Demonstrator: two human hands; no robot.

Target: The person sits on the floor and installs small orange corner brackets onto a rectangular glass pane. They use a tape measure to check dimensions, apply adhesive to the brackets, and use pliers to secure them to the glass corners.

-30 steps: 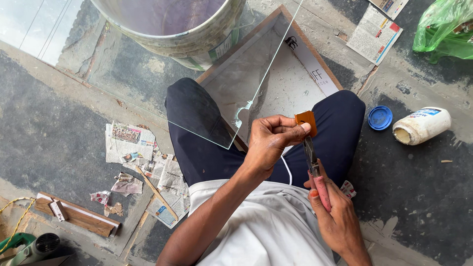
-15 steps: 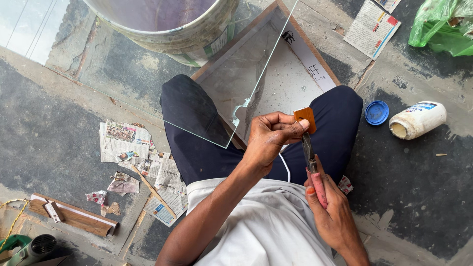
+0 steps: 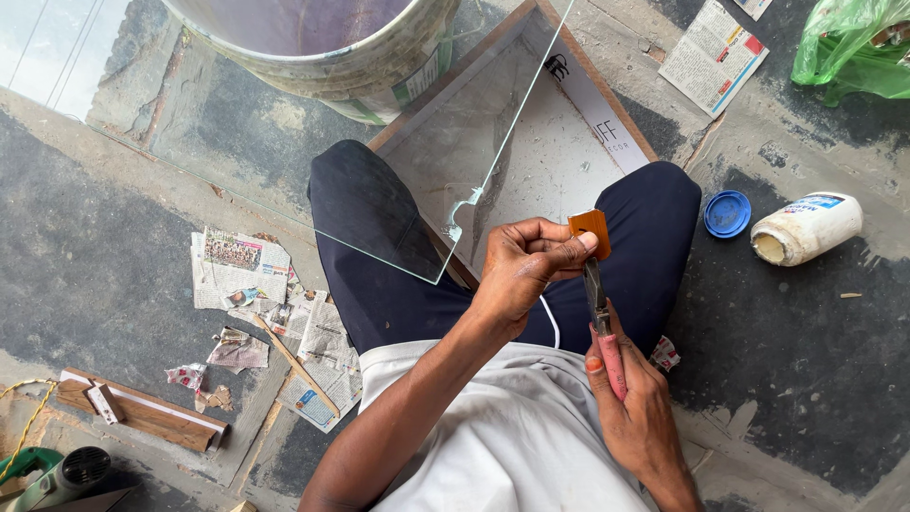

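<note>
This looks like a rough framing workshop, with work done on a stained concrete floor (image 3: 114, 237). A glass sheet (image 3: 313, 142), wooden frame (image 3: 578, 123) and frame offcut (image 3: 142, 417) lie about. Newspaper scraps (image 3: 284, 322), a glue bottle (image 3: 806, 228) and a power tool (image 3: 57, 474) sit nearby.

Little changed. Left hand (image 3: 526, 270) and small orange block (image 3: 591, 232) now a bit more toward 3 o'clock than before. Right hand (image 3: 633, 403) with pliers (image 3: 599, 313) lower, toward 6 o'clock. White bottle (image 3: 806, 228) and blue cap (image 3: 727, 213) slid toward 12 o'clock in view.
</note>
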